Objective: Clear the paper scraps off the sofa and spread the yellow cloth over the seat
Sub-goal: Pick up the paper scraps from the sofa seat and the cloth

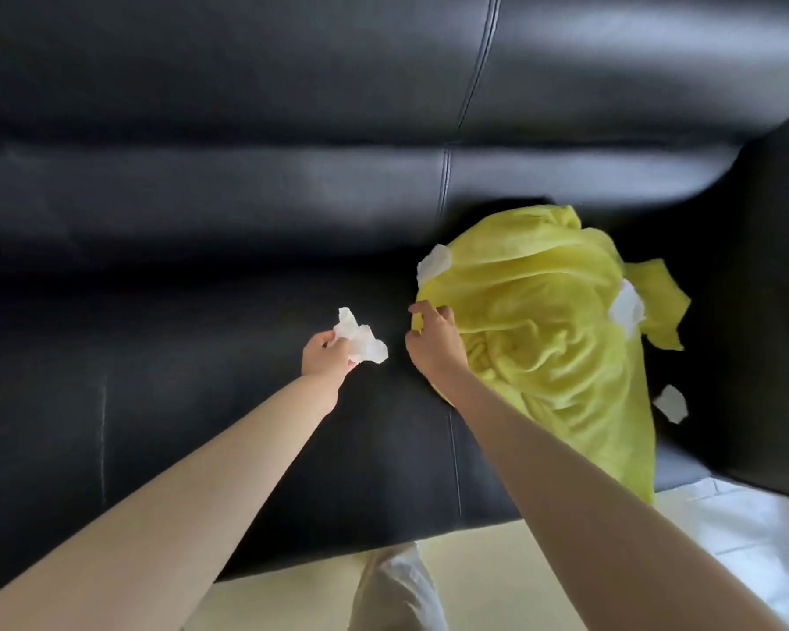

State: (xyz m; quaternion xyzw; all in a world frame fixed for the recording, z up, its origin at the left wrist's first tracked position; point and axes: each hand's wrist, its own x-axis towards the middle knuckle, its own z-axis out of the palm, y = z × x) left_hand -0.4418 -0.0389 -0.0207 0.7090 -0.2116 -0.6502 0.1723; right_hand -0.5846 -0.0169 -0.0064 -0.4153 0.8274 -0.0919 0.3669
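Observation:
A crumpled yellow cloth (pixel 543 330) lies in a heap on the right part of the black leather sofa seat (pixel 178 357) and hangs over the front edge. My left hand (pixel 324 355) holds a white paper scrap (pixel 361 341) above the seat. My right hand (pixel 433 337) has its fingers curled on the cloth's left edge. One paper scrap (pixel 434 261) sits at the cloth's upper left, another scrap (pixel 627 309) on its right side. A third scrap (pixel 670 403) lies on the seat right of the cloth.
The sofa backrest (pixel 292 107) fills the top of the view and an armrest (pixel 757 311) closes the right side. Pale floor (pixel 474 562) lies below the seat's front edge, with white fabric (pixel 748 539) at the lower right. My own leg (pixel 397 589) shows at the bottom.

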